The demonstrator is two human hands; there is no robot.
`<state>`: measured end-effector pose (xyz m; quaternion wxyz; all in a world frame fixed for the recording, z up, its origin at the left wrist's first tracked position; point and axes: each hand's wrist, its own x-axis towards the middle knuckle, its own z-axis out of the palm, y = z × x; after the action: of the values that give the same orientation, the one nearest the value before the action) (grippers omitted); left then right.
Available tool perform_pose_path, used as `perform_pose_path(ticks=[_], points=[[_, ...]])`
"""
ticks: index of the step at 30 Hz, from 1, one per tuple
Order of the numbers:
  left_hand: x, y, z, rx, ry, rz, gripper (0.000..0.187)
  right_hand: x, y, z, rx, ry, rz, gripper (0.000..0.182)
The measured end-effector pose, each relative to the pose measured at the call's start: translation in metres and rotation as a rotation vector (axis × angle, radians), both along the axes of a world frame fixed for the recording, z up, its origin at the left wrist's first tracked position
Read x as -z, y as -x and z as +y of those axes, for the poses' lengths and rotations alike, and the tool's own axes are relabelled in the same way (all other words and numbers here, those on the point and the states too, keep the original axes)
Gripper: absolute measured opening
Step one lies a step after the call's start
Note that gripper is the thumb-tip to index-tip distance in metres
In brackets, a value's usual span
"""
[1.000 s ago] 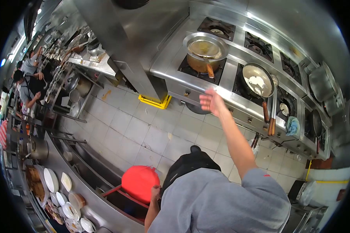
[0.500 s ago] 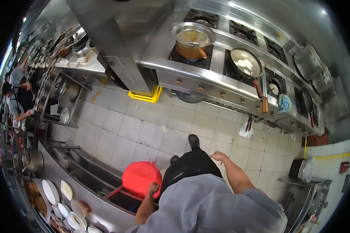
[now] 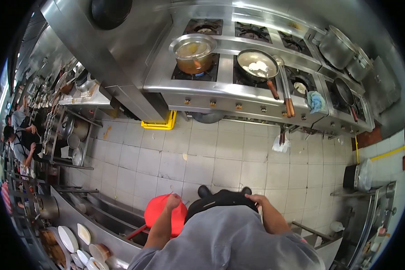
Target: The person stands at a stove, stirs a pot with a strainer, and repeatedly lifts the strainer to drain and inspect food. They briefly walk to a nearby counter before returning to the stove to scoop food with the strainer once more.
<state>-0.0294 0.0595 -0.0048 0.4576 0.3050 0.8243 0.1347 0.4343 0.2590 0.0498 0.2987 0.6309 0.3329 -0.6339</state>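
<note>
My left hand [image 3: 173, 201] hangs in front of the red plastic object [image 3: 159, 209], possibly a stool or bin, with its fingers curled in. Nothing shows in that hand. My right hand [image 3: 255, 199] is beside my hip against the black apron [image 3: 222, 198], fingers loosely extended and nothing visible in them. Away from both hands, a frying pan [image 3: 257, 65] with white food in it sits on the range [image 3: 202, 92]. Left of it, a large pot [image 3: 193, 63] with a wide metal rim stands over a lit blue flame.
A steel counter [image 3: 112, 252] holding white plates [image 3: 68, 238] runs along my lower left. A yellow crate [image 3: 159, 122] lies at the pillar's foot. Ladles [image 3: 287, 94] and a blue cloth [image 3: 316, 101] rest at the range's front. Two other people [image 3: 20, 135] stand far left.
The view has shifted and turned, and the range appears farther left. My right hand has come in to my hip. My left hand has swung forward over the red object. Both feet now stand side by side.
</note>
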Motion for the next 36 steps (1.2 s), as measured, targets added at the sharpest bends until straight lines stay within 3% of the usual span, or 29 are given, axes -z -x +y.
perform_pose_path(ticks=[3, 7, 9, 13, 18, 22, 28, 36], points=[[-0.016, -0.042, 0.017, 0.148, -0.007, 0.053, 0.026, 0.01, -0.029, -0.005, -0.074, -0.031, 0.067, 0.068], [0.016, -0.094, 0.021, 0.175, 0.041, -0.02, 0.03, 0.017, -0.073, -0.016, -0.115, -0.082, 0.087, 0.066], [0.014, -0.126, 0.026, 0.268, 0.031, -0.015, 0.031, 0.018, -0.105, -0.02, -0.032, -0.051, 0.127, 0.061], [-0.04, -0.192, 0.045, 0.352, 0.006, 0.038, 0.031, 0.048, -0.175, -0.036, 0.176, -0.141, 0.119, 0.049], [-0.053, -0.221, 0.048, 0.355, 0.029, 0.045, 0.031, 0.091, -0.274, -0.059, 0.34, -0.316, 0.125, 0.032], [-0.047, -0.234, 0.047, 0.393, 0.039, 0.002, 0.032, 0.096, -0.322, -0.063, 0.565, -0.379, 0.092, 0.024], [-0.059, -0.249, 0.06, 0.406, 0.071, 0.006, 0.031, 0.107, -0.339, -0.073, 0.627, -0.419, 0.1, 0.017], [-0.062, -0.263, 0.075, 0.477, 0.082, 0.068, 0.031, 0.101, -0.278, -0.078, 0.631, -0.389, 0.201, 0.019]])
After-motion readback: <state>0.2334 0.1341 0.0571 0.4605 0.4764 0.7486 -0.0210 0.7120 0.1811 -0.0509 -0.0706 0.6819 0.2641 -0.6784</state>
